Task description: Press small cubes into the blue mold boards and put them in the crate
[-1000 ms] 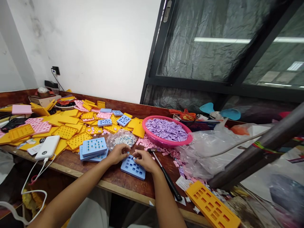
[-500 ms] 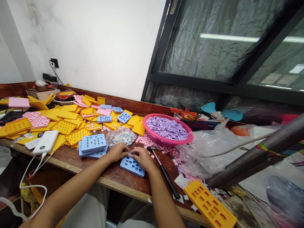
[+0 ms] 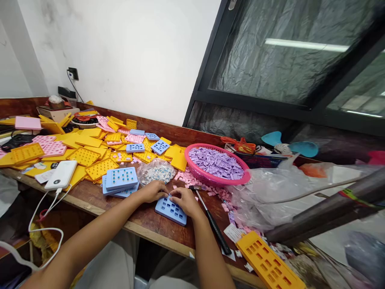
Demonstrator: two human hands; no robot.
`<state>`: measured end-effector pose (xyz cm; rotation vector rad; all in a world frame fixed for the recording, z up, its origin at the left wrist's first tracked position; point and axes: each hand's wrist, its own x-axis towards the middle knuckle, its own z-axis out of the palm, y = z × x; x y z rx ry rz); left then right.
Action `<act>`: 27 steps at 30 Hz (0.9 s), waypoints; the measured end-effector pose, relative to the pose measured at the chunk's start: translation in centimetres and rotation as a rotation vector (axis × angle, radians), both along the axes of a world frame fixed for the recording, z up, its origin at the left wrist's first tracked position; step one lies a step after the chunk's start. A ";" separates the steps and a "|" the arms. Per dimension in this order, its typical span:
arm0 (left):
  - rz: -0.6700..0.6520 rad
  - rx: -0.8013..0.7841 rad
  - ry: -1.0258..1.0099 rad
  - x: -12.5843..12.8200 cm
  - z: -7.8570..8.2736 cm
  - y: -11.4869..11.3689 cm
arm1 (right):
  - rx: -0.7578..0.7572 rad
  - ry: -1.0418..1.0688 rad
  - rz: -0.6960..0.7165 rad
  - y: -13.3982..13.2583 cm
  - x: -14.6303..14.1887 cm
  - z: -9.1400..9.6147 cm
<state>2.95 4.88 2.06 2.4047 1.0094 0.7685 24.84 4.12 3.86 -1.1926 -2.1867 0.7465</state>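
- left hand (image 3: 153, 191): curled, palm down, fingertips in at the middle
- right hand (image 3: 186, 202): also curled, fingertips toward the left hand's, almost meeting it
- small pale piece (image 3: 170, 197): between the fingertips, too small to make out; cannot tell which hand grips it, or whether both do
- blue tray (image 3: 172, 212): flat on the bench, right under both hands, its near half showing rows of square pockets with parts seated in some; the far edge is hidden by my hands
- stack of blue trays (image 3: 122, 178): just left of my left hand, pockets fitted with blue-topped parts
- clear bag (image 3: 155, 171): far of my hands, full of small white and blue pieces
- pink basin (image 3: 210, 180): far right of my hands, heaped with lilac pieces (image 3: 216, 162)
- loose pink pieces (image 3: 188, 177): spilled around the basin's near side
- black-handled hammer (image 3: 212, 224): just right of my right wrist, head far, handle near
- wooden bench (image 3: 90, 198): carries everything; far left is a heap of yellow trays (image 3: 90, 168) and pink trays (image 3: 53, 148)
- white power bank (image 3: 60, 174): near left, white cable (image 3: 39, 212) hanging off the bench
- yellow slotted tray (image 3: 266, 259): near right
- plastic bag (image 3: 270, 196): right, next to the basin
- room: white wall (image 3: 126, 60) far left, plastic-backed window (image 3: 279, 52) far right
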 end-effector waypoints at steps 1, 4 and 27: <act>0.020 0.022 0.020 0.0 0.0 -0.2 | 0.006 -0.016 -0.027 0.0 0.0 0.0; 0.095 0.048 0.066 0.3 -0.2 -0.8 | 0.038 -0.049 -0.029 0.1 0.1 -0.1; 0.259 0.483 0.485 2.8 -0.4 -5.3 | 0.078 -0.059 0.029 0.1 0.8 -0.8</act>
